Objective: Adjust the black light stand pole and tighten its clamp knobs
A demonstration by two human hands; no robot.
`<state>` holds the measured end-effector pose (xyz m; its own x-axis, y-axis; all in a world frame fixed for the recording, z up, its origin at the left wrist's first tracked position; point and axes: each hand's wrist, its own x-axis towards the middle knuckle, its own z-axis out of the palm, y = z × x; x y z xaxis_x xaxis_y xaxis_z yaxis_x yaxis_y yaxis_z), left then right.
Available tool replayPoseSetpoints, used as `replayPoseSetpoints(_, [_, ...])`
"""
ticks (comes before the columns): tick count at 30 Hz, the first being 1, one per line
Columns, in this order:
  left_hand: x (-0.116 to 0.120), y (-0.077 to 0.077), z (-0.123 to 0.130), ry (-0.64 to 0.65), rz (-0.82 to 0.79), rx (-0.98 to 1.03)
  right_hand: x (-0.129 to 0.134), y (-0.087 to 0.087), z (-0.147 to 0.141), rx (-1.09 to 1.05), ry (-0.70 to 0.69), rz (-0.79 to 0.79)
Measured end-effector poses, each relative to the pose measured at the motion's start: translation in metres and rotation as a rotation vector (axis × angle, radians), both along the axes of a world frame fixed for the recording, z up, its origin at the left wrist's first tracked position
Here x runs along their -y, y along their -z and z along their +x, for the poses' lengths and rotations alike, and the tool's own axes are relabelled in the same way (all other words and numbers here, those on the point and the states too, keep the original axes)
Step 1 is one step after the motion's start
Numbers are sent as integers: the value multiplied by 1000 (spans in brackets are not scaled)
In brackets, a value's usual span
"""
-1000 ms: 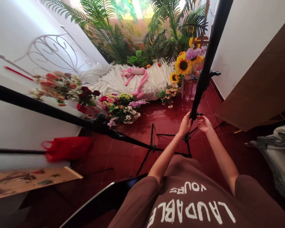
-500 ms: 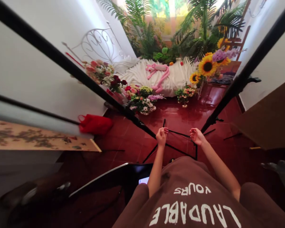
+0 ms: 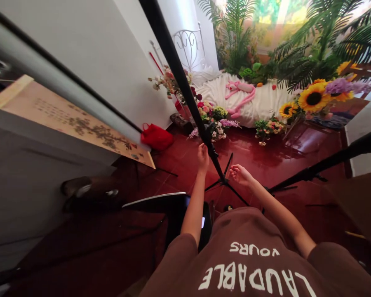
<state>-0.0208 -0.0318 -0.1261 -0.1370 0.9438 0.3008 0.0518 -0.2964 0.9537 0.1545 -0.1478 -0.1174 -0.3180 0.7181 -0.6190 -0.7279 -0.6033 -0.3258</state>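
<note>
My left hand (image 3: pixel 203 157) is raised just to the left of a black stand pole (image 3: pixel 185 84), close to its knob. The fingers look curled and pressed together; whatever they hold, if anything, is too small to make out. On the other side of the pole, above the spread tripod legs (image 3: pixel 225 181), is my right hand (image 3: pixel 241 175). Its fingers are bent in toward the thumb, and I cannot see what lies between them. Whether my left hand touches the pole is unclear.
A second black stand (image 3: pixel 324 163) slants in from the right. A red bag (image 3: pixel 157 137) lies by the left wall, beside a hanging scroll (image 3: pixel 89 121). Flowers (image 3: pixel 214 117), sunflowers (image 3: pixel 313 99) and a pink plush toy (image 3: pixel 244 93) sit ahead around white cloth (image 3: pixel 266 103).
My view has turned left, so the stand poles have shifted in it. My hands now sit on either side of the left pole; before, they were spread between the two stands.
</note>
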Motion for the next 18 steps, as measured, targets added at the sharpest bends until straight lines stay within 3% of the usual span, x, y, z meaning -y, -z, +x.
replayPoseSetpoints(3, [-6,4,4,112,-59,31,-24,-17,-26,-142,-86,10])
replayPoseSetpoints(7, [-12,15,12,78,-86,96,-49,-30,-52,-248,-115,72])
replayPoseSetpoints(14, [-26,34,9,37,-11,77,-72,-25,-64,-314,-94,142])
replayPoseSetpoints(18, [-29,40,2,36,15,21,-77,-18,-65,-218,-140,218])
